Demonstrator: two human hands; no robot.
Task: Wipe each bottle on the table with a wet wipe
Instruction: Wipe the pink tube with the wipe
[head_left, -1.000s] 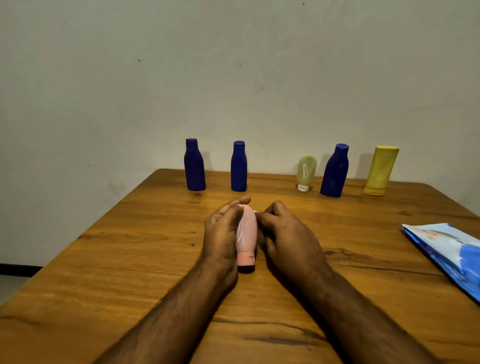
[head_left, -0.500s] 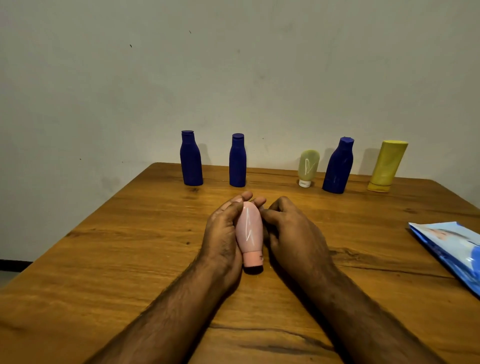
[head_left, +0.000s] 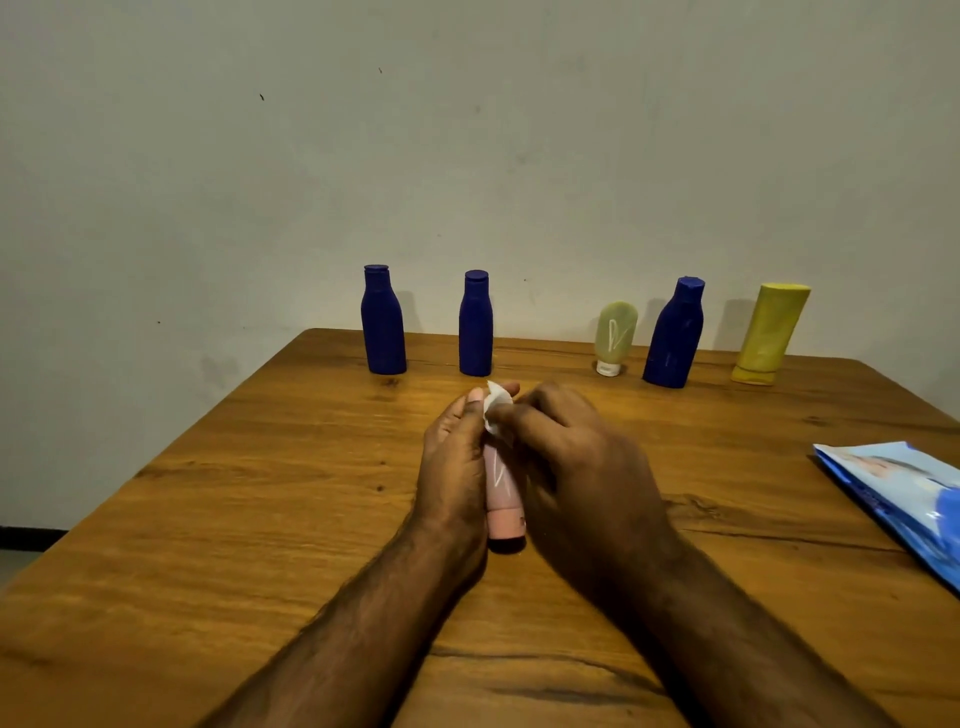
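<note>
From my head camera, I see my left hand (head_left: 457, 462) curled round the pink bottle (head_left: 501, 499), which stands cap-down on the wooden table (head_left: 260, 519). My right hand (head_left: 571, 467) pinches a small white wet wipe (head_left: 496, 410) against the top end of the pink bottle. Beyond the pink bottle, along the table's far edge, stand two dark blue bottles (head_left: 383, 322) (head_left: 475, 325) to the left, then a pale green tube (head_left: 614, 338), a third blue bottle (head_left: 674, 335) and a yellow bottle (head_left: 771, 335) to the right. Well to the right of the pink bottle lies a blue wipes pack (head_left: 904, 499).
</note>
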